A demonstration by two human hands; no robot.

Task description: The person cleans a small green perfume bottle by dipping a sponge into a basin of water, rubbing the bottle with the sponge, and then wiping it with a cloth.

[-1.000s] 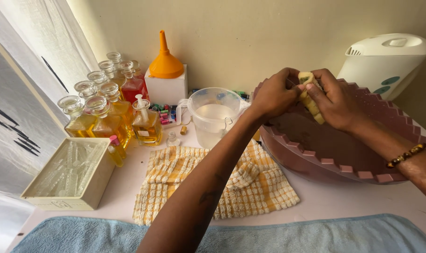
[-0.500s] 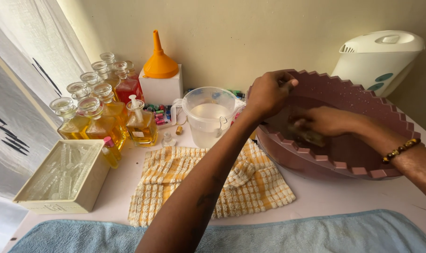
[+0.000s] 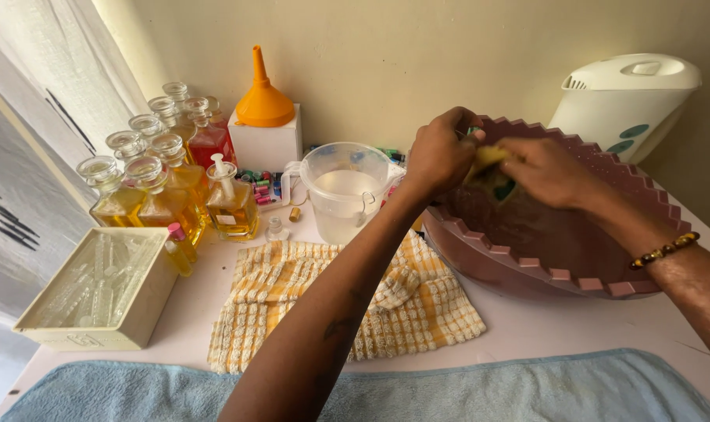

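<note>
A maroon plastic basin (image 3: 581, 277) with a notched rim stands at the right of the table. Both hands are over it. My left hand (image 3: 441, 152) is closed near the basin's far left rim, and my right hand (image 3: 554, 172) grips a yellow sponge (image 3: 488, 160) that sits between the two hands. What my left hand holds besides the sponge's edge is hidden by its fingers. A beaded bracelet (image 3: 666, 250) circles my right wrist.
A clear measuring jug (image 3: 345, 191) stands left of the basin. Several glass bottles of amber liquid (image 3: 163, 191), an orange funnel (image 3: 262, 98) on a white box, a cream box of vials (image 3: 97, 289), a yellow checked cloth (image 3: 402, 309), a blue towel (image 3: 527, 387), a white appliance (image 3: 628, 98).
The hands dipped down into the basin with the sponge, then rose again toward the far rim and closed together on it.
</note>
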